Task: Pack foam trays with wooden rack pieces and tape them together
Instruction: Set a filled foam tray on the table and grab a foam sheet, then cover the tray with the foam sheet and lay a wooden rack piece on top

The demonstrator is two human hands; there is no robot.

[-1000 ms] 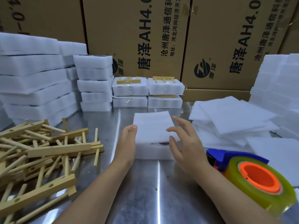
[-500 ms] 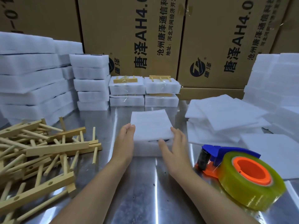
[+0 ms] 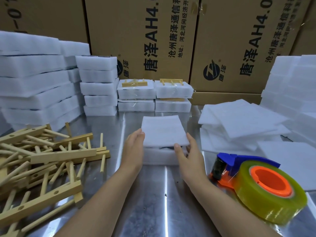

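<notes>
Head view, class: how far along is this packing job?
Done: taped white foam packs topped with wooden pieces, stacked at the back. In hand: the left hand and right hand steady a white foam sheet over the centre foam tray, untaped. Left: taping it with the yellow tape roll on its blue-orange dispenser; a pile of loose wooden rack pieces waits.

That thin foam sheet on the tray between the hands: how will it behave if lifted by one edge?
The foam sheet is thin and its near edge bows above the foam tray, so it will probably flop. It looks light, so a nudge could shift it. The loose sheets at right lie unevenly, hinting at little stiffness.
</notes>
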